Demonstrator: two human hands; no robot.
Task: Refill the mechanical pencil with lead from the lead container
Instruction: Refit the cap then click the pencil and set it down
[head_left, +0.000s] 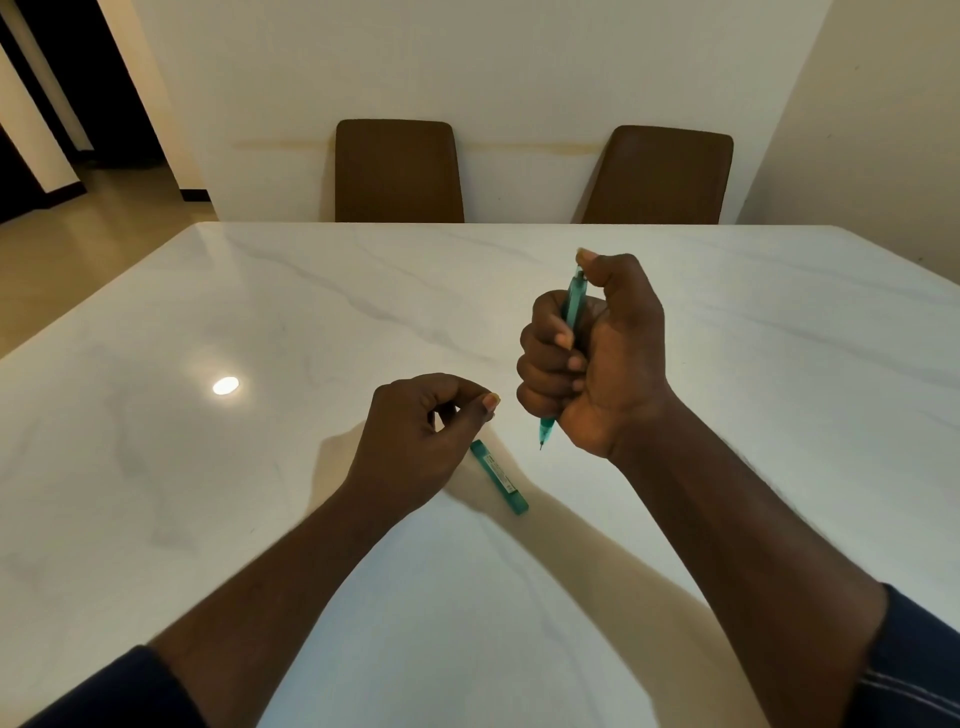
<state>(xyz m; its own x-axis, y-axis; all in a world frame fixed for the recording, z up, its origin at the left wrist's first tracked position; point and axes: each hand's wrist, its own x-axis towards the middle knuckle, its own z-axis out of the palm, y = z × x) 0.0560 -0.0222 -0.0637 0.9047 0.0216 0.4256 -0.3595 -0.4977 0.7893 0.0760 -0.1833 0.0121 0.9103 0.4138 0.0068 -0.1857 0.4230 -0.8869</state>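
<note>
My right hand (597, 358) grips a teal mechanical pencil (574, 304) in its fist above the white marble table (208, 322). The pencil stands nearly upright with its tip pointing down, and my thumb rests on its top end. A teal lead container (501, 478) lies flat on the table, partly under my left hand (421, 441). That hand hovers just above the container with thumb and forefinger brought together; whether they pinch anything is too small to tell.
Two brown chairs (397, 171) (657, 176) stand at the table's far edge against a cream wall. A ceiling light reflects as a bright spot (226, 385) on the tabletop to the left. An open doorway lies at far left.
</note>
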